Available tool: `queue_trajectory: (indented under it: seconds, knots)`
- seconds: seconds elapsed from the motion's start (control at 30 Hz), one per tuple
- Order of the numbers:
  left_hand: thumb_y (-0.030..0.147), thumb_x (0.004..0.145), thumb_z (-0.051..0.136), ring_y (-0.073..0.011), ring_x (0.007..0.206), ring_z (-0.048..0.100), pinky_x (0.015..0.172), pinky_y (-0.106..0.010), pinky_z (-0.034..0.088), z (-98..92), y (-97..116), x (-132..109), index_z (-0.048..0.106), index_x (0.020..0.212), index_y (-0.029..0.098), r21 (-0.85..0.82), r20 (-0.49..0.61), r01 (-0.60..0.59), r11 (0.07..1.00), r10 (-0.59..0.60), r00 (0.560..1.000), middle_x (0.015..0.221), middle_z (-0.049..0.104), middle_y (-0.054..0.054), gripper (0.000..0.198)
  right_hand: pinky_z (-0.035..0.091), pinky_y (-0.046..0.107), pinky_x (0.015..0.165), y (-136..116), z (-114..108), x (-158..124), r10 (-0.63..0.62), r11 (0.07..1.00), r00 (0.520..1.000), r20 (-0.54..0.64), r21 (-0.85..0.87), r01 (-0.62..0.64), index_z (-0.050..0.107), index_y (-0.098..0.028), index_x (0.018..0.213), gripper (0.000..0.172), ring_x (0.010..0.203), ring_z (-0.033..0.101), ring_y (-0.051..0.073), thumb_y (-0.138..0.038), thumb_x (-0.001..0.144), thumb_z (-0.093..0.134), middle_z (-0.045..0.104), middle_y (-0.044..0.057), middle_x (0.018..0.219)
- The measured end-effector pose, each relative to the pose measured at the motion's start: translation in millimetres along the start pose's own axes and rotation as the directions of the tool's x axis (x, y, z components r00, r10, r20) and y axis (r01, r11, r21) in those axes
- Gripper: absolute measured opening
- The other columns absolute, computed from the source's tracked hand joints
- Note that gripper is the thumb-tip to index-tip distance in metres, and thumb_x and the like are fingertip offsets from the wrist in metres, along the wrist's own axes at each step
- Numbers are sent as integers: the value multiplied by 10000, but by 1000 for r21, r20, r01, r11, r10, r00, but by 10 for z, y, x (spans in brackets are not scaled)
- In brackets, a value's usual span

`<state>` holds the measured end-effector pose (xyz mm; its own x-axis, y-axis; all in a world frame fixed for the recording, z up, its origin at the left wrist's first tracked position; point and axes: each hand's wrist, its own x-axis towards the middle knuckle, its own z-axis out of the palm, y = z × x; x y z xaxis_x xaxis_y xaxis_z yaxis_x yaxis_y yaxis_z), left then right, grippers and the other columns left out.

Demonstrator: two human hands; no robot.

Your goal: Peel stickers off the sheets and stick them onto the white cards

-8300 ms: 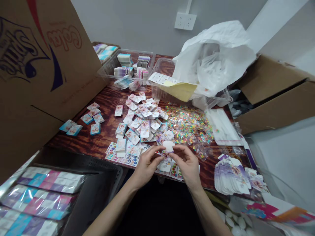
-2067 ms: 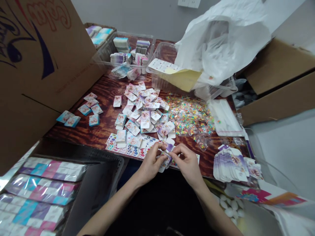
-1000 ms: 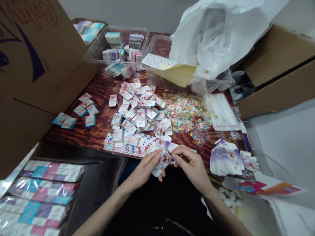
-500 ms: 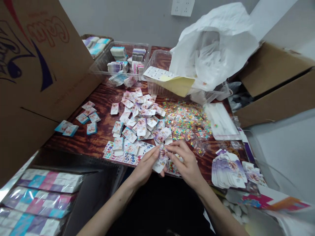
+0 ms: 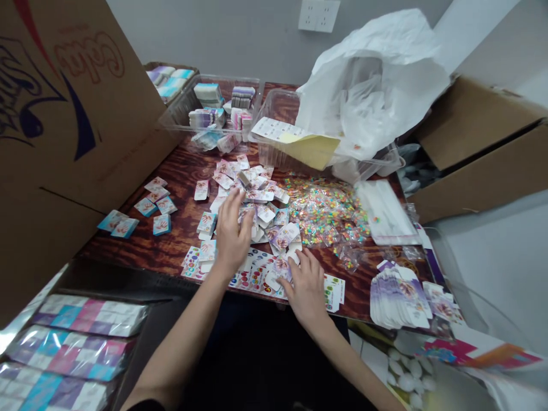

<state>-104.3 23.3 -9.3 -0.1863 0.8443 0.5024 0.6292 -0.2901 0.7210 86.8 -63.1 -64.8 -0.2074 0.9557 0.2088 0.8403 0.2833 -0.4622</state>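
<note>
My left hand (image 5: 233, 237) is over the heap of small printed cards (image 5: 257, 197), fingers stretched forward and thumb apart, holding nothing I can see. Just past its fingertips is a small folded card packet (image 5: 244, 180), tilted above the heap. At the front edge of the table, my right hand (image 5: 306, 288) has thumb and fingers at a purple-and-white printed card (image 5: 280, 273). That card overlaps a sticker sheet (image 5: 252, 277) with round coloured pictures. To the right of the heap lie many small clear sachets (image 5: 327, 208) with coloured bits inside.
Blue-edged packets (image 5: 161, 224) lie at left beside a big carton (image 5: 85, 114). Clear trays (image 5: 171, 117) with card stacks and a white bag (image 5: 372, 85) stand behind. Fanned purple cards (image 5: 398, 297) and clear sleeves (image 5: 387, 211) are at right. Wrapped packs (image 5: 85, 317) sit lower left.
My hands have come apart. The left moved forward and left over the heap, leaving the folded packet beyond its fingertips; the right dropped slightly to a card at the table edge.
</note>
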Motion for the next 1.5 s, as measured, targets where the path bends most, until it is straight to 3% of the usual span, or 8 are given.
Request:
queue_trajectory:
  seconds: [0.13, 0.3, 0.53, 0.6, 0.8, 1.07, 1.23, 1.5]
  knots:
    - [235, 954, 486, -236, 1187, 539, 1042, -421, 402, -8, 227, -656, 600, 1208, 194, -72, 144, -11, 997, 21, 989, 1219, 622, -119, 282, 345, 565, 1016, 31, 51, 20, 7, 999, 1000, 13, 50, -8, 605, -179, 1041, 191, 1345, 331, 370, -249, 865, 631, 507, 187, 1355]
    - [337, 964, 469, -249, 1124, 558, 1000, -405, 407, 3, 324, -887, 651, 1141, 206, -243, 399, 307, 920, -194, 896, 1146, 660, -107, 286, 347, 496, 1041, 37, -170, 225, 58, 923, 997, -44, 384, -37, 595, -212, 770, 106, 1241, 430, 287, -217, 875, 605, 576, 101, 1225]
    - [612, 835, 575, -196, 710, 607, 683, -309, 457, 94, 419, -887, 654, 939, 111, -406, 859, 911, 72, -312, 407, 777, 659, -80, 517, 324, 445, 1042, -80, -561, 250, 47, 819, 996, 70, 569, -79, 607, -218, 769, 114, 1247, 432, 271, -278, 859, 642, 558, 76, 1248]
    - [572, 811, 635, -168, 723, 581, 696, -282, 436, 121, 436, -920, 650, 926, 118, -443, 846, 895, 45, -310, 434, 806, 643, -60, 469, 354, 415, 1001, -63, -597, 233, 12, 818, 990, 141, 567, -91, 580, -209, 727, 177, 1201, 464, 268, -307, 850, 660, 589, 70, 1166]
    - [458, 818, 679, -126, 734, 503, 678, -232, 379, 119, 362, -841, 646, 872, 132, -426, 800, 813, 397, -253, 543, 790, 579, -4, 332, 403, 258, 635, -18, -582, 276, 133, 717, 983, 128, 672, -185, 518, -194, 645, 280, 674, 501, 145, -329, 843, 664, 494, -17, 702]
    - [374, 777, 734, -132, 720, 574, 687, -235, 443, 150, 364, -839, 618, 967, 158, -572, 611, 728, 379, -395, 686, 790, 633, -9, 310, 478, 286, 754, -135, -453, 301, 246, 546, 969, 9, 825, -146, 631, -211, 909, 128, 851, 596, 183, -303, 832, 677, 612, 31, 897]
    - [299, 844, 668, -194, 896, 619, 808, -295, 478, 66, 381, -910, 639, 1140, 225, -477, 454, 519, 710, -307, 837, 989, 677, -58, 306, 448, 271, 707, -79, -505, 357, 145, 597, 989, 37, 793, -118, 653, -195, 752, 112, 759, 558, 156, -254, 846, 657, 580, 11, 792]
    - [321, 841, 664, -123, 665, 564, 598, -222, 427, -48, 354, -773, 623, 1058, 180, -412, 638, 654, 635, -311, 704, 848, 634, -21, 262, 488, 278, 703, -100, -476, 390, 221, 432, 960, 170, 866, -253, 595, -240, 1161, 367, 775, 611, 163, -301, 811, 690, 647, 5, 851]
